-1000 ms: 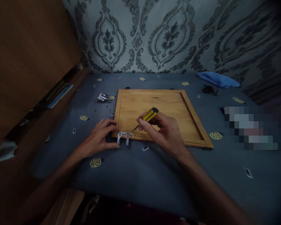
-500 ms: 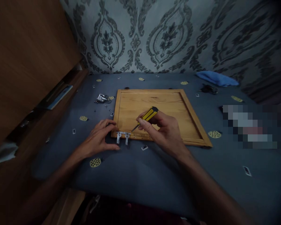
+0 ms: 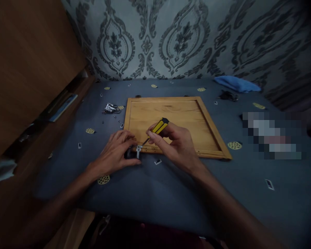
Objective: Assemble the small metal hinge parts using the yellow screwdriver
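A framed wooden panel (image 3: 168,117), like a small cabinet door, lies flat with two metal hinges at the near left of its front edge. The right-hand hinge (image 3: 138,149) shows plainly; the other is mostly behind my fingers. My left hand (image 3: 116,150) is over this corner, thumb and fingers apart on either side of the hinges; whether it touches them I cannot tell. Pinched in my right hand (image 3: 180,145) is a yellow and black screwdriver (image 3: 159,128). It slants down to the left, its tip at or very near the right-hand hinge.
More metal hinges (image 3: 111,108) and a few small screws (image 3: 120,121) lie left of the panel. A blue cloth (image 3: 237,84) and a dark object (image 3: 228,95) are at the back right. A wooden cabinet (image 3: 33,52) stands along the left of the patterned tablecloth (image 3: 155,193).
My left hand has shifted right, covering the left hinge. The screwdriver tip has come closer to the right-hand hinge. The whole view has shifted slightly.
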Demonstrator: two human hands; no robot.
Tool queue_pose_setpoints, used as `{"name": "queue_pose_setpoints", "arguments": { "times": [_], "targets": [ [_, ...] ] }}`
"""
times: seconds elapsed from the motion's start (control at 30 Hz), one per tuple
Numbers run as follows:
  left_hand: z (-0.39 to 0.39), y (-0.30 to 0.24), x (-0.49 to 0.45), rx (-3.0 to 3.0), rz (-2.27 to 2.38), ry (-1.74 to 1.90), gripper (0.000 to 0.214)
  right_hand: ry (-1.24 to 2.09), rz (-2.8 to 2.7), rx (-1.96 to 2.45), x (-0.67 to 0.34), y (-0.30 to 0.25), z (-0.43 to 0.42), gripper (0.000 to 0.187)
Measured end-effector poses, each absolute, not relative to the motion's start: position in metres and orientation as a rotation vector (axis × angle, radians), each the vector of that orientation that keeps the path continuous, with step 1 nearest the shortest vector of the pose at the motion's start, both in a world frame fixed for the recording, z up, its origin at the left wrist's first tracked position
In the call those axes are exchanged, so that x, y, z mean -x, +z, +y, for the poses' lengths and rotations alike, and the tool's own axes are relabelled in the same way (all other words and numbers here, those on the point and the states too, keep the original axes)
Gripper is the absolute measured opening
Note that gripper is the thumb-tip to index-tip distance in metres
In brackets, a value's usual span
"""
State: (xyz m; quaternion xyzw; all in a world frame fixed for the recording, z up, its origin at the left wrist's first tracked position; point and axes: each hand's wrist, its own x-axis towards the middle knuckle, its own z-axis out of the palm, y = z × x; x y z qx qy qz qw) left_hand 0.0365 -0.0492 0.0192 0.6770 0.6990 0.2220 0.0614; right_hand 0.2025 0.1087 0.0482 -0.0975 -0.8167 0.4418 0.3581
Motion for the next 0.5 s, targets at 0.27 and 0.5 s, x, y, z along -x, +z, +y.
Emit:
{"name": "queue_pose_setpoints", "arguments": {
  "times": [0.27,0.5],
  "targets": [
    [-0.048,0.016,-0.038,-1.982,2.119,0.725,0.046,1.123,-2.099,0.209,-0.198,0.043,0.105,0.015],
    [-0.048,0.014,-0.039,-1.97,2.13,0.737,0.049,1.123,-2.116,0.228,-0.195,0.037,0.105,0.016]
  ]
}}
